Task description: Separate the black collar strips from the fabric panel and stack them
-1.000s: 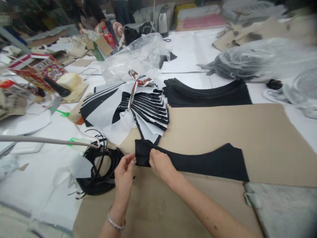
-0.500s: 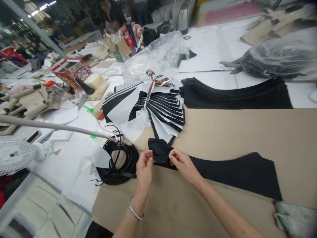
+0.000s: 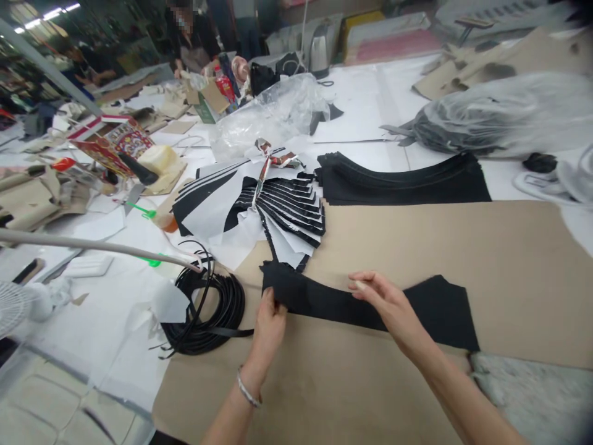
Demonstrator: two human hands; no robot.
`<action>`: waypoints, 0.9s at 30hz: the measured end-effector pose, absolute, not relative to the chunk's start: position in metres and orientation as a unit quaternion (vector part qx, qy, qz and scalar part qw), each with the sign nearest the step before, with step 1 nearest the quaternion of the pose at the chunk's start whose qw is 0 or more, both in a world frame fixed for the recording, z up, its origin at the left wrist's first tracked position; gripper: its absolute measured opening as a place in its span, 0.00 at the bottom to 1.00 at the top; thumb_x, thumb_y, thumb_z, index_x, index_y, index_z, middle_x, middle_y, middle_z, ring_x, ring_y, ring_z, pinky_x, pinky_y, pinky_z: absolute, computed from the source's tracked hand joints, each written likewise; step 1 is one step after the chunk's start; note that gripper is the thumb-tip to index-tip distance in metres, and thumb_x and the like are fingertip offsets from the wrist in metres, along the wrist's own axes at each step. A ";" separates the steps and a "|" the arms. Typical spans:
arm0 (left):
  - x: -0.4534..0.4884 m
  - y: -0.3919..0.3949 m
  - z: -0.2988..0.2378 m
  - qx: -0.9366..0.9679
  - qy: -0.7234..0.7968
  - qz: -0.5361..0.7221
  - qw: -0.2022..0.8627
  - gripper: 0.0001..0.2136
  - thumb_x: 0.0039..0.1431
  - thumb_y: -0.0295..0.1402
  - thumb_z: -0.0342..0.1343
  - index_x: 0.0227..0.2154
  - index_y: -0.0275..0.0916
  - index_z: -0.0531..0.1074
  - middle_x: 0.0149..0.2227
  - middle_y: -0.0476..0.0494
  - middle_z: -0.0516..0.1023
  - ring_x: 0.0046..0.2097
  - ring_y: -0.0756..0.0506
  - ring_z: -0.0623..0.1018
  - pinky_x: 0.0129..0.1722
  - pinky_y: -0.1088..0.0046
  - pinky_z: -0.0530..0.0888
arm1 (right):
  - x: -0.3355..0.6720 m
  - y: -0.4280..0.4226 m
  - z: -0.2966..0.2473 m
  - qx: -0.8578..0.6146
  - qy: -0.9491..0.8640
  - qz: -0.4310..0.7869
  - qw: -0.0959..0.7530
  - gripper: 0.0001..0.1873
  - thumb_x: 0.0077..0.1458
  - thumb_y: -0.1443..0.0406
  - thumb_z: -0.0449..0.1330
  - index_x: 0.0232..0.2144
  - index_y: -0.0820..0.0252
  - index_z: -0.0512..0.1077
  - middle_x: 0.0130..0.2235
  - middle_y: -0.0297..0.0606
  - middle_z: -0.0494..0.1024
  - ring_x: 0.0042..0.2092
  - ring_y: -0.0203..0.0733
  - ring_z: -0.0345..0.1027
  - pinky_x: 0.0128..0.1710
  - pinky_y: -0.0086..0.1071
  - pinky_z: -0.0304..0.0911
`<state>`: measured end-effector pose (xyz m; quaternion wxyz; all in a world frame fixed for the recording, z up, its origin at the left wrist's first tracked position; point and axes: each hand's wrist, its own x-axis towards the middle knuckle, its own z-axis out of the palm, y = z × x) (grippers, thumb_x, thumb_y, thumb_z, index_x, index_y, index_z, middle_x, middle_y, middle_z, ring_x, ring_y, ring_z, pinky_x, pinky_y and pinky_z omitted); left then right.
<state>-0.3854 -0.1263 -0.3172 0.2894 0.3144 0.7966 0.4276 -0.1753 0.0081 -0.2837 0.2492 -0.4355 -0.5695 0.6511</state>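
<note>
A long black fabric piece (image 3: 324, 300) with a curved upper edge lies across the tan sheet (image 3: 352, 377). My left hand (image 3: 270, 318) pinches its left end between thumb and fingers. Over the middle of the same piece is my right hand (image 3: 386, 303), fingers stretched to the left and loosely apart, holding nothing. Left of my left hand sits a coil of thin black cord (image 3: 234, 309). Just above the piece's left end, a fanned bundle of black and white pieces (image 3: 290, 213) is tied with a printed strip.
A stack of curved black pieces (image 3: 403, 182) lies behind the tan sheet. Plastic-wrapped dark material (image 3: 463, 120) is at the back right. A grey pole (image 3: 102, 244) crosses the left side above a white fan (image 3: 16, 306). A grey cloth (image 3: 528, 395) lies at right.
My right hand has let go of the black fabric and moved right. The folded left end now lies flatter, with my left hand still on it. The view has shifted right.
</note>
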 end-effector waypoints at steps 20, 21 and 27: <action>-0.391 -0.106 -0.338 0.386 0.795 0.419 0.207 0.16 0.55 0.40 0.53 0.45 0.39 0.70 0.45 0.39 0.72 0.45 0.41 0.73 0.43 0.60 0.74 | -0.246 -0.031 -0.279 -0.463 -0.817 0.288 0.190 0.13 0.54 0.77 0.51 0.38 0.58 0.69 0.38 0.38 0.76 0.39 0.42 0.71 0.37 0.30 0.63; -0.388 -0.106 -0.339 0.407 0.799 0.401 0.187 0.18 0.56 0.41 0.53 0.47 0.40 0.69 0.46 0.38 0.71 0.45 0.41 0.73 0.42 0.60 0.74 | -0.234 -0.026 -0.276 -0.480 -0.798 0.293 0.216 0.13 0.54 0.77 0.51 0.38 0.59 0.69 0.38 0.38 0.76 0.39 0.41 0.71 0.38 0.29 0.63; -0.369 -0.106 -0.343 0.453 0.819 0.342 0.080 0.18 0.60 0.42 0.50 0.51 0.39 0.65 0.48 0.37 0.67 0.50 0.38 0.70 0.53 0.50 0.69 | -0.131 0.015 -0.266 -0.588 -0.661 0.292 0.364 0.16 0.65 0.58 0.48 0.39 0.61 0.72 0.35 0.40 0.78 0.36 0.44 0.71 0.35 0.32 0.62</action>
